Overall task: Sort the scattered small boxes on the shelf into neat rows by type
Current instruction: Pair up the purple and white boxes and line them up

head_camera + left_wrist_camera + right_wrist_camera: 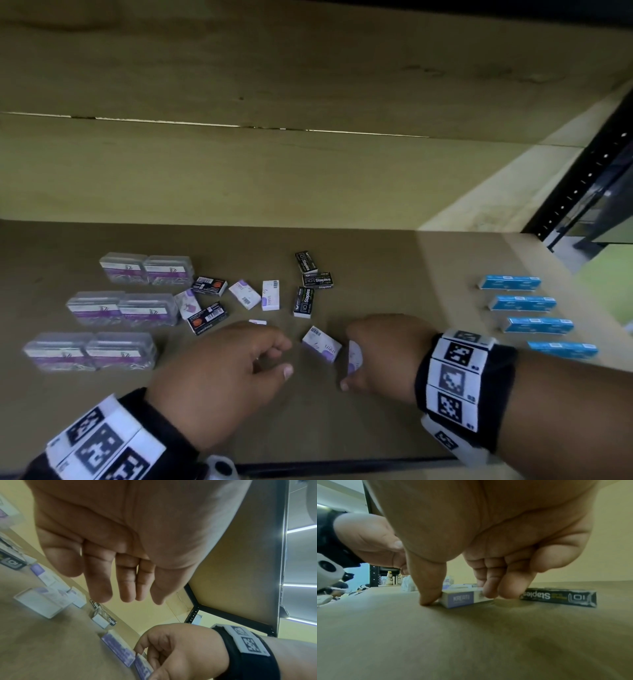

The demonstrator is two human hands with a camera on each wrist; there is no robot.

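Note:
Small boxes lie scattered on a brown shelf (376, 428). My right hand (349, 363) pinches a white-and-purple box (355, 356) between thumb and fingers; in the right wrist view the box (462, 599) rests flat on the shelf inside my right hand (460, 596). A second white-and-purple box (322, 342) lies just left of it. My left hand (281, 356) hovers left of that box with relaxed fingers, empty; the left wrist view shows the left hand (111, 585) holding nothing. More white-and-purple boxes (245, 294) lie further back.
Clear plastic cases (120, 308) stand in paired rows at the left. Several blue boxes (522, 303) form a column at the right. Black staples boxes (313, 281) and black boxes with orange marks (207, 317) lie mid-shelf. A black upright (582, 185) bounds the right side.

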